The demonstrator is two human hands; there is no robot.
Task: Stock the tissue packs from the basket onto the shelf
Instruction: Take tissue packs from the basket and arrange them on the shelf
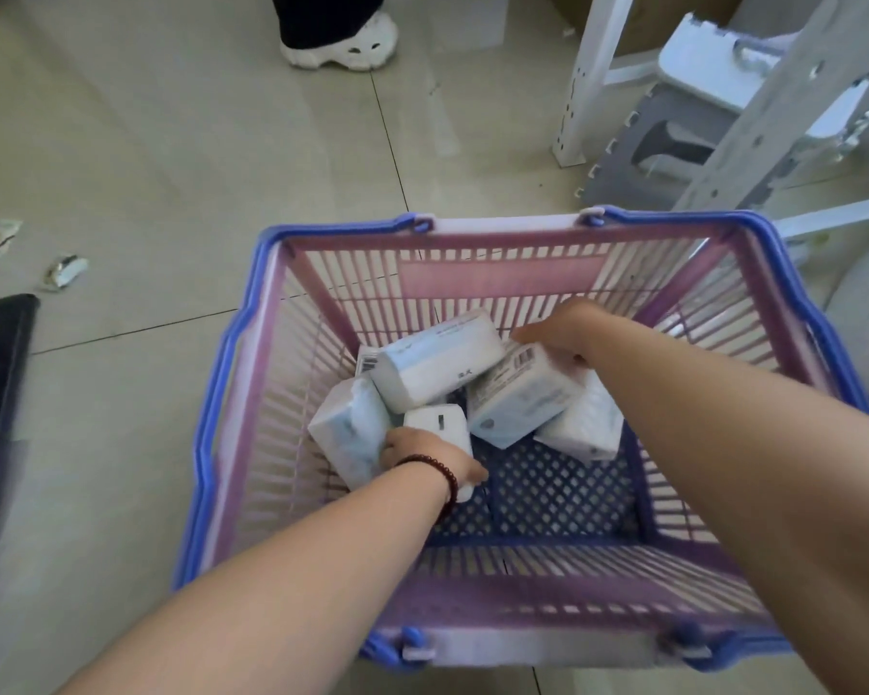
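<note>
— Six or so tissue packs [437,366] heaped in basket [477,228]. Grip?
— Light, soft, slick film; take across narrow sides. Left hand [422,456] curled onto small pack [435,418]; right hand [558,331] clasps another pack [518,393].

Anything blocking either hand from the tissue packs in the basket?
Nothing visible. Both hands are inside the open-topped pink and blue plastic basket. The left hand is on the small white tissue pack near the middle; the right hand touches the white tissue pack with the barcode. Whether either grip has closed is unclear.
</note>
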